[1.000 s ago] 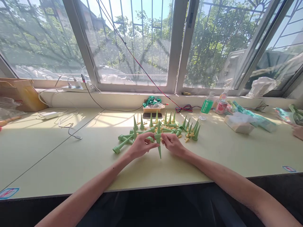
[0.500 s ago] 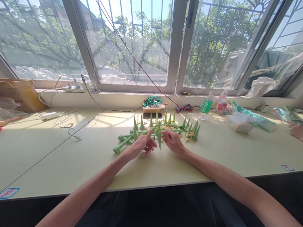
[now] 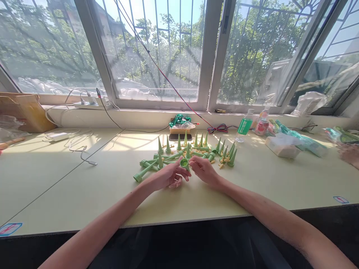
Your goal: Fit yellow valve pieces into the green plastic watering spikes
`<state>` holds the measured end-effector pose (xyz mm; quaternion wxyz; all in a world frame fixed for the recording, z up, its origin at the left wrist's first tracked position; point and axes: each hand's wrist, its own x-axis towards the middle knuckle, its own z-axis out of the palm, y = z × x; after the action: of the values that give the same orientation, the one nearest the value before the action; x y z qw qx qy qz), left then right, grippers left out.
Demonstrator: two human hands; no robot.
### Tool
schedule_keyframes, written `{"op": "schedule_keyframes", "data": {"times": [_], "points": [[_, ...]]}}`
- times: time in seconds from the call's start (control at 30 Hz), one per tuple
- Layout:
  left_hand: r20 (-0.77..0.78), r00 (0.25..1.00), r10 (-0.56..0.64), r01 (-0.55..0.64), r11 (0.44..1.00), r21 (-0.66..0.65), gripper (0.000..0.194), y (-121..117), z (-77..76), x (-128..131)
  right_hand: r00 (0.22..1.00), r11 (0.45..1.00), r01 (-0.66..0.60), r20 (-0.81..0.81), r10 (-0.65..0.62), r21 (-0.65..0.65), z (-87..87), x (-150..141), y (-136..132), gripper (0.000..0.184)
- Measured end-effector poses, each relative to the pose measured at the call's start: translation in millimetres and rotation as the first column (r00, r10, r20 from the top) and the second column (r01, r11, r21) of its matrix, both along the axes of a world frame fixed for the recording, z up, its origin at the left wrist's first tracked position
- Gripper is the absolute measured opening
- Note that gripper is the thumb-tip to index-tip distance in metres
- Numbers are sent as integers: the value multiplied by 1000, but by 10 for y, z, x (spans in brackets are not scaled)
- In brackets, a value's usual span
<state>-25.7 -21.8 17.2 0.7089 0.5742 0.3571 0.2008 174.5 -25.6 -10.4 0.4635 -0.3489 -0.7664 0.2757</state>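
Note:
A green plastic cone-shaped spike is held in my left hand, its open round end tilted towards me. The thumb and fingers of that hand close on the cone's side. My right hand is closed in a pinch right at the cone's rim; whatever lies between its fingertips is hidden. Behind the hands, several green spikes stand point up on the table. Longer green tubes with ribbed caps lie to the left, and small yellow valve-like pieces are scattered among the spikes.
At the back are a phone and a small box with green cord. To the right stand a bottle, a can and a tissue pack. Another person's hand shows at the right edge. A white cable lies left.
The cone has tipped from point down so that its open end faces me, and it sits slightly lower and left. My right hand has moved slightly left, up to its rim.

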Motion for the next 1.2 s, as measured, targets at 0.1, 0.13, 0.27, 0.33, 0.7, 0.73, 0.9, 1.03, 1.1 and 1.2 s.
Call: {"op": "schedule_keyframes", "data": {"times": [0.1,0.13,0.27,0.33,0.7,0.73,0.9,1.03,1.1,1.2], "points": [[2,1000,23,-23,998,67,72,-19,27,0,1000,1000,-5,4,5,8,32,5,-21,36],[13,999,31,-32,995,94,70,-23,31,-1,1000,1000,-7,4,7,11,42,3,-28,36],[32,998,45,-51,969,243,54,-33,23,-13,1000,1000,7,15,-8,20,56,-19,-43,45],[10,997,81,-79,922,378,47,-36,14,-17,999,999,23,38,-24,26,48,-32,-40,48],[-52,953,299,-170,668,724,43,27,-86,12,991,992,128,44,-129,20,-35,-46,69,48],[-67,952,298,-159,671,725,44,38,-100,6,990,990,140,34,-140,7,-33,-43,72,48],[-101,961,259,-121,718,685,45,51,-132,1,990,989,144,6,-144,-30,-24,-31,66,47],[-97,968,230,-101,717,690,40,21,-103,26,993,993,114,8,-114,-14,-37,-32,64,48],[-98,970,222,-89,700,708,37,6,-86,36,994,994,104,11,-104,-11,-39,-34,62,48],[-97,967,234,-84,655,751,34,-5,-78,45,996,995,94,10,-94,-24,-33,-36,56,48]]}}
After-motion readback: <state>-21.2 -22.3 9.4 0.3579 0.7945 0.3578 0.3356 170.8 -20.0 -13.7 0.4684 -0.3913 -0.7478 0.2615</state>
